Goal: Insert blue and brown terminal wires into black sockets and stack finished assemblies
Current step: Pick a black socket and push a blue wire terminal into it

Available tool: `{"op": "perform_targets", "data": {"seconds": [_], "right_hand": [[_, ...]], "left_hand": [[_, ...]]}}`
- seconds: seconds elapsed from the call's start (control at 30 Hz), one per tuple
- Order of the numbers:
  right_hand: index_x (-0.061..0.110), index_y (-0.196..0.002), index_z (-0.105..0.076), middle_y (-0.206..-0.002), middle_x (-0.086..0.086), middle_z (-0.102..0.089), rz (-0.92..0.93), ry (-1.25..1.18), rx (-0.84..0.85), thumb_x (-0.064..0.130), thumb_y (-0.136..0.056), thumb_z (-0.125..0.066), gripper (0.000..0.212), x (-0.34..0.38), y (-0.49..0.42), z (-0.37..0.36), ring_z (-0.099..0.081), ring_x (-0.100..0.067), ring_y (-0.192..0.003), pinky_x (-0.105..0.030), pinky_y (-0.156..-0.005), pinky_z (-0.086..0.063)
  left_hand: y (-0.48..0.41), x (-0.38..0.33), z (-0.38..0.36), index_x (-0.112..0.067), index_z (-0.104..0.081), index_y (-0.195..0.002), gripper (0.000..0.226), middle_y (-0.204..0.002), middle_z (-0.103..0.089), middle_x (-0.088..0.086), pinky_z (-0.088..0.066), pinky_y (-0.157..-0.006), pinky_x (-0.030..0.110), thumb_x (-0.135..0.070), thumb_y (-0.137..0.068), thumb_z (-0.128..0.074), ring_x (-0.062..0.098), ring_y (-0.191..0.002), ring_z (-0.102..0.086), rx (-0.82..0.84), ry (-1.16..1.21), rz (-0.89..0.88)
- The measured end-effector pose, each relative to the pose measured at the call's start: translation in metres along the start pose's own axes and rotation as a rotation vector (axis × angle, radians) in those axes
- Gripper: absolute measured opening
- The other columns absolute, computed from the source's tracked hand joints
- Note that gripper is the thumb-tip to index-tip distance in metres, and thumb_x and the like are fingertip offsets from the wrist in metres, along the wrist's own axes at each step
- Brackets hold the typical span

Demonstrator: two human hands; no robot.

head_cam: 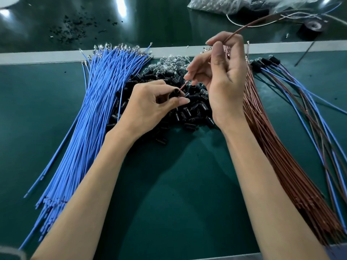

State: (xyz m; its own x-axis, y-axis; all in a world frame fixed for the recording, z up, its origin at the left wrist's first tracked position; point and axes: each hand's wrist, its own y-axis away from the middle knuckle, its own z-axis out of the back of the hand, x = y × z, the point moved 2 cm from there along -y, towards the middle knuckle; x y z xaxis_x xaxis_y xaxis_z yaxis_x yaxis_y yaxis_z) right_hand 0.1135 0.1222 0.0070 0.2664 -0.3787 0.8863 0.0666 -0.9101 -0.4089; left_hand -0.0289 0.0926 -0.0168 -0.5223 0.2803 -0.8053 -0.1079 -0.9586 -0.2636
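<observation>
Left hand (155,105) pinches one black socket (173,94) between thumb and curled fingers, open end facing right. Right hand (221,77) pinches a single brown wire (249,25) in thumb and forefinger, other fingers loosely curled. The wire's lower tip is at the socket's mouth, but I cannot tell if it is seated. Its free length arcs up and away to the far right. Both hands hover over a loose pile of black sockets (197,109) mid-mat, with small clear glass bulbs (169,61) just behind it. Blue wire bundle (97,109) fans out left of the pile and the brown wire bundle (272,139) lies right of it. Finished assemblies (262,63) lie furthest right, sockets at the far end, blue and brown leads trailing nearer. All rest on a green mat (178,184). Beyond it are a plastic bag (216,4), a black tape roll (311,28) and scattered black bits (75,29).
</observation>
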Motion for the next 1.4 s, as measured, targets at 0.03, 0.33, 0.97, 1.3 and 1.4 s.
{"op": "perform_targets", "data": {"seconds": [0.03,0.33,0.97,1.3,1.4], "right_hand": [[0.015,-0.096,-0.042,-0.070,-0.007,-0.062,-0.009,-0.012,-0.002,0.007,-0.105,-0.030,0.017,0.000,0.000,0.000,-0.063,-0.018,-0.057,-0.024,-0.052,-0.047],[0.015,-0.093,-0.045,-0.070,-0.004,-0.064,-0.126,-0.012,0.058,0.009,-0.104,-0.032,0.017,-0.006,0.003,-0.006,-0.066,-0.019,-0.060,-0.023,-0.054,-0.049],[0.012,-0.088,-0.067,-0.082,0.001,-0.068,-0.226,0.097,0.000,0.016,-0.097,-0.055,0.016,-0.003,0.000,0.005,-0.054,-0.005,-0.066,-0.016,-0.054,-0.037],[0.006,-0.088,-0.069,-0.070,0.002,-0.068,-0.392,0.107,0.054,0.023,-0.093,-0.062,0.019,0.001,-0.003,0.010,-0.052,-0.004,-0.054,-0.014,-0.047,-0.038],[0.010,-0.078,-0.063,-0.064,0.001,-0.066,-0.370,-0.103,-0.166,0.014,-0.096,-0.057,0.020,0.000,-0.007,0.018,-0.047,-0.005,-0.049,-0.014,-0.043,-0.033]], "left_hand": [[0.000,0.000,0.000,-0.013,-0.075,-0.097,0.024,-0.076,-0.062,0.015,-0.036,-0.058,0.023,-0.031,-0.081,-0.072,0.016,-0.062,-0.046,-0.001,-0.005,0.004],[0.000,-0.004,-0.002,-0.006,-0.074,-0.100,0.025,-0.078,-0.062,0.019,-0.040,-0.060,0.034,-0.026,-0.085,-0.070,0.031,-0.066,-0.050,0.006,-0.029,-0.015],[0.002,-0.013,-0.004,-0.004,-0.071,-0.079,0.022,-0.068,-0.049,-0.010,-0.031,-0.061,0.008,-0.019,-0.092,-0.062,-0.008,-0.059,-0.046,0.062,0.029,0.007],[0.007,-0.025,-0.004,-0.012,-0.068,-0.077,0.026,-0.072,-0.061,0.003,-0.043,-0.072,0.030,-0.026,-0.093,-0.055,0.009,-0.073,-0.054,0.146,0.277,0.123],[0.008,-0.025,-0.002,-0.010,-0.069,-0.074,0.028,-0.071,-0.059,0.011,-0.039,-0.069,0.032,-0.027,-0.093,-0.056,0.016,-0.070,-0.051,0.192,0.247,0.145]]}}
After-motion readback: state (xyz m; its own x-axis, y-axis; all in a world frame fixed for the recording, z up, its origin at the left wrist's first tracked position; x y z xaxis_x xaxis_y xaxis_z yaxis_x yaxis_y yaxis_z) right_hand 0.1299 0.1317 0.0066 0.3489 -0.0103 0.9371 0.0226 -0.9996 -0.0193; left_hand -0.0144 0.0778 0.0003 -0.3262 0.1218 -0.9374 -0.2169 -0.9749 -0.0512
